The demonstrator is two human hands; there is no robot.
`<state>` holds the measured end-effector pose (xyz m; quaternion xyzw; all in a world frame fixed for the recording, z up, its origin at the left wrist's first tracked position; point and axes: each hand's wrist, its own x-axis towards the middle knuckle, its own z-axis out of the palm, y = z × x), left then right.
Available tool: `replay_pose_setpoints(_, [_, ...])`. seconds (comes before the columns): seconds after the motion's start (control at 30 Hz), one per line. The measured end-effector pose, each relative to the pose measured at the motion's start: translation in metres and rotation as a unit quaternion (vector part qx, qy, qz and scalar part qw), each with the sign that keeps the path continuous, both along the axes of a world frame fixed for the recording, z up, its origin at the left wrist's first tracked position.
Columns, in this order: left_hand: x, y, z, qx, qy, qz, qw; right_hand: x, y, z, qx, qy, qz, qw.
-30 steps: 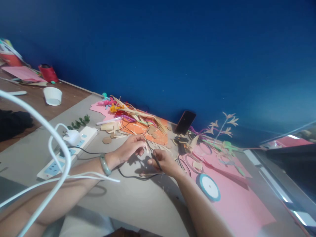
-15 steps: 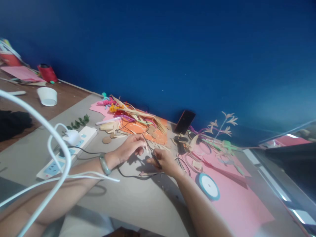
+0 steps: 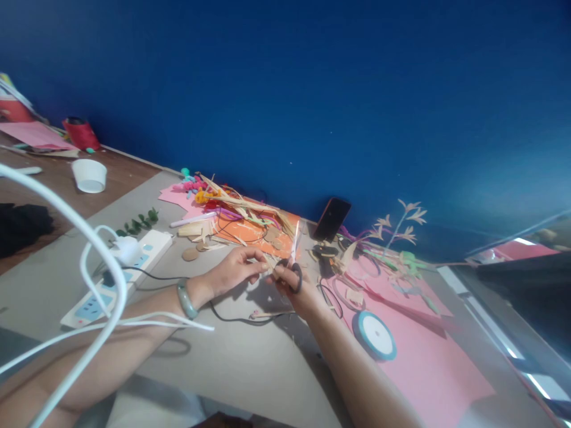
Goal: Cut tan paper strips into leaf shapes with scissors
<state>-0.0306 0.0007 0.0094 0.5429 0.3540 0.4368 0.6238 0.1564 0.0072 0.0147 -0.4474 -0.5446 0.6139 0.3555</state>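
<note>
On my feed, the scissors (image 3: 294, 248) have swung clear of the pale strip (image 3: 270, 266), gripped in my right hand (image 3: 292, 285); cutting looks paused. My left hand (image 3: 241, 268) pinches the strip between its fingers, above the worktop (image 3: 232, 362).

Black-handled scissors (image 3: 293, 255), a grey surface (image 3: 223, 368), a deep blue wall (image 3: 285, 89), an orange sheet (image 3: 243, 224), pink paper (image 3: 423, 362), a white disc (image 3: 375, 333) rimmed in teal, a white power strip (image 3: 157, 241) (its socket panels (image 3: 93, 306) pale blue).
</note>
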Motion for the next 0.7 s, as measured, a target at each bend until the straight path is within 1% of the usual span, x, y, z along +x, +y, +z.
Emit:
replay_pose_setpoints(0.13, [0.001, -0.001, 0.001, 0.01, -0.003, -0.024, 1.0, -0.002, 0.001, -0.001, -0.058, 0.086, 0.0, 0.995])
replay_pose_setpoints(0.27, [0.001, -0.002, 0.002, 0.022, 0.001, -0.033, 0.999, -0.003, -0.001, 0.004, -0.091, 0.098, 0.01, 0.991])
replay_pose_setpoints(0.5, [0.002, -0.002, 0.005, 0.025, -0.021, -0.042, 0.999, -0.001, -0.002, 0.005, -0.098, 0.125, 0.048, 0.986])
replay_pose_setpoints(0.7, [0.003, -0.003, 0.004, 0.014, -0.04, -0.058, 0.997, -0.003, -0.005, 0.009, -0.112, 0.111, 0.066, 0.985])
